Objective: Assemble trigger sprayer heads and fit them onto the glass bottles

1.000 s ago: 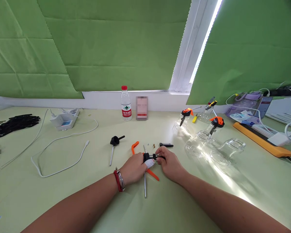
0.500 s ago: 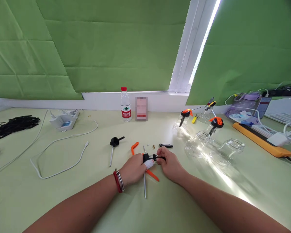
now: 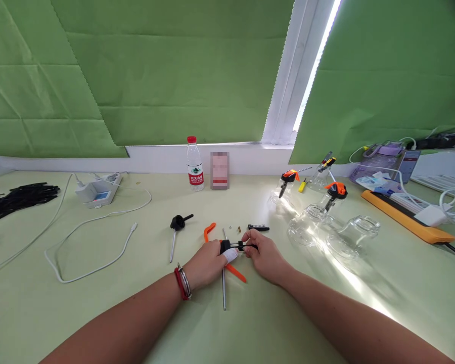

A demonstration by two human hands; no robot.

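Note:
My left hand (image 3: 208, 262), a white wrap on its thumb, is closed around a black plastic fitting (image 3: 225, 246). The fingers of my right hand (image 3: 262, 253) pinch a slim black rod-like piece (image 3: 253, 246) in line with the fitting. A thin shaft and a black collar (image 3: 240, 245) show between the two hands. Below my left hand, a metal tube (image 3: 224, 296) points towards me; its upper part is partly hidden. A curved orange piece (image 3: 209, 231) and an orange strip (image 3: 236, 273) show beside that hand; whether they join is hidden.
Beyond my hands lie a black piece with a spring (image 3: 258, 228) and tiny brass bits (image 3: 239, 229). A black-capped metal tube (image 3: 173, 245) lies left. Glass jars (image 3: 352, 236), orange-and-black spray heads (image 3: 336, 190) and a power strip (image 3: 407, 217) are right. A water bottle (image 3: 195, 167) stands behind.
The whole view has shifted slightly left. My hands keep their holds, and the gap between the black fitting and the collar looks slightly wider.

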